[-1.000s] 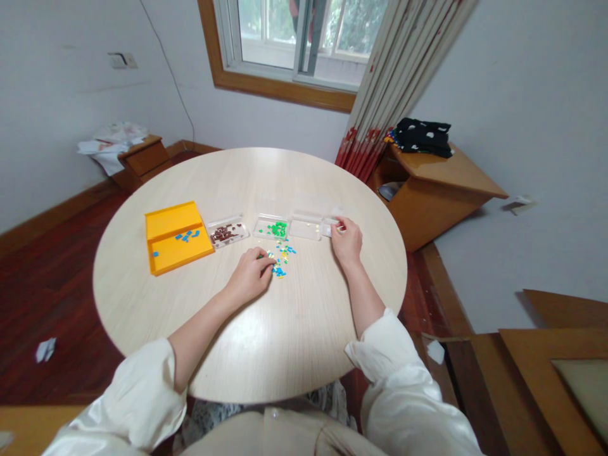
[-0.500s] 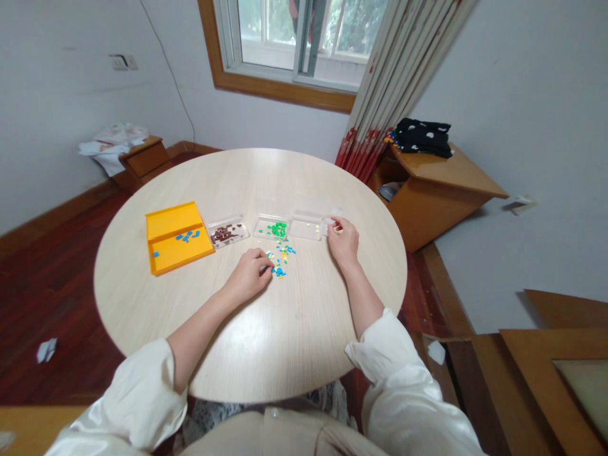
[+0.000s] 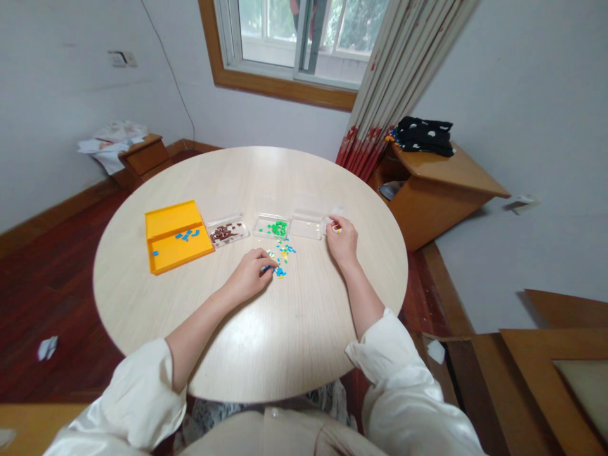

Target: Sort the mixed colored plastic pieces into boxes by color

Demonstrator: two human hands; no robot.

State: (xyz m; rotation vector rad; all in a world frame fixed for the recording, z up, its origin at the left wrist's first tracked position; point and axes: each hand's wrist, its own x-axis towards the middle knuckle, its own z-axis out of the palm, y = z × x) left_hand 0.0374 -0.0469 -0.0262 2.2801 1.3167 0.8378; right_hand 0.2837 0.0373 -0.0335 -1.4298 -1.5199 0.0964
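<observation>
My left hand (image 3: 251, 272) rests on the table with curled fingers, the fingertips at the left edge of a loose pile of small blue, yellow and green pieces (image 3: 280, 272). Whatever its fingers pinch is hidden. Over a small clear tray (image 3: 329, 221) at the right end of the row is my right hand (image 3: 342, 242), its fingers drawn together. A few yellow bits show by its fingertips; what they grip, if anything, is too small to tell. Left of it stands a clear tray (image 3: 299, 227) with a few pale pieces, then one with green pieces (image 3: 279, 228).
A clear tray with brown pieces (image 3: 224, 233) stands beside an open yellow box (image 3: 175, 256) holding several blue pieces. All lie on a round wooden table (image 3: 294, 342). Beyond its right edge is a wooden cabinet (image 3: 441, 190) with dark cloth on it.
My left hand's fingertips have shifted slightly right over the blue pieces. The right hand stays at the end tray with hardly any movement.
</observation>
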